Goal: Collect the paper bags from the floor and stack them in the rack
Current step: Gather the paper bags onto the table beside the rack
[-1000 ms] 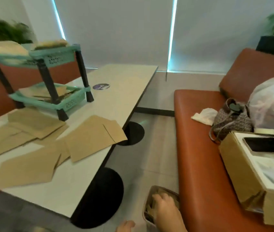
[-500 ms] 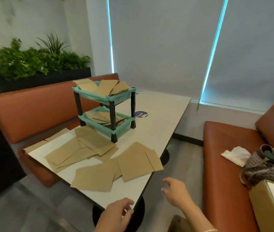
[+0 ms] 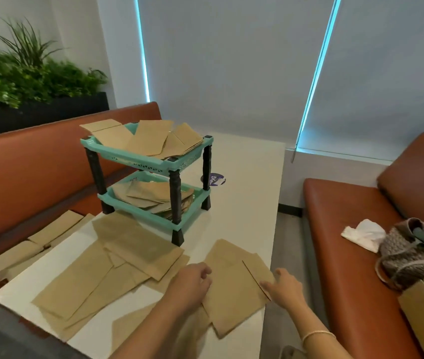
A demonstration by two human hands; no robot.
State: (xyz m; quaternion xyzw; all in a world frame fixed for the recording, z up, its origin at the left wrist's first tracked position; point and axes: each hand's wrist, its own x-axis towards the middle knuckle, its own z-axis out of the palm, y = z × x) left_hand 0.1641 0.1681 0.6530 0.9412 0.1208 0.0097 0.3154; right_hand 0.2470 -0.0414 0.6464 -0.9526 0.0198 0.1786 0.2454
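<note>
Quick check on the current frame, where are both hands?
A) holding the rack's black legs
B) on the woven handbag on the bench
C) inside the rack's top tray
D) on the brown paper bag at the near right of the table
D: the left hand and right hand sit at either side of the paper bag lying on the table, well short of the rack.

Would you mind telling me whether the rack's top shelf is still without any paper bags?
No, several paper bags already lie fanned across the top shelf of the rack, some hanging over its edge.
</note>
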